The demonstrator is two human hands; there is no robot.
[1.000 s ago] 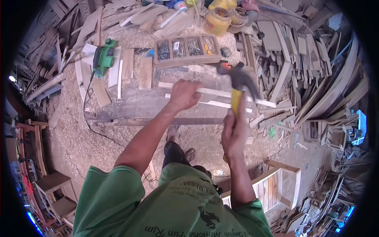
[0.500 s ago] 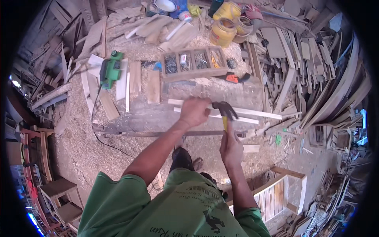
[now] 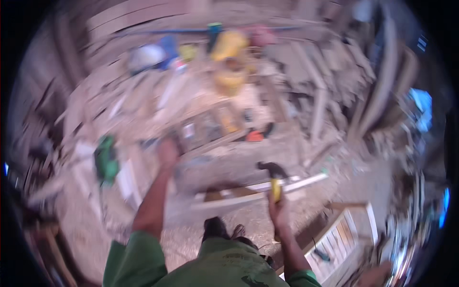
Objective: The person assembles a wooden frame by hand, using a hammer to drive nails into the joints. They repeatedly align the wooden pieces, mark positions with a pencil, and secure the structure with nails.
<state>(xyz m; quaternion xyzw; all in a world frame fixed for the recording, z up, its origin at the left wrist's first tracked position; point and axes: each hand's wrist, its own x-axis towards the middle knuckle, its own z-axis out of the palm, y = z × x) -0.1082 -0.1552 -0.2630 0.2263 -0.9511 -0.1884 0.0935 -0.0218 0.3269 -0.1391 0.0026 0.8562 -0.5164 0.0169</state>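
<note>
My right hand [image 3: 279, 210] grips the yellow handle of a claw hammer [image 3: 273, 170], its dark head raised above the near side of the bench. My left hand [image 3: 168, 152] reaches to the left end of a divided wooden box [image 3: 213, 147]. Motion smears its fingers, so whether they hold anything does not show. The box's compartments hold small hardware, a white item and something yellow-orange. Two pale wooden strips [image 3: 306, 182] lie along the bench's near edge, close to the hammer, with neither hand on them.
A green power planer [image 3: 106, 160] lies at the left among boards. An orange-and-black tool [image 3: 255, 136] sits right of the box. Yellow containers [image 3: 229, 79] stand behind it. Scrap wood is piled at the right, and a slatted wooden frame [image 3: 342, 234] is at lower right.
My left hand has left the strips and moved left and away to the box. The hammer is still in my right hand. The whole view has shifted and blurred.
</note>
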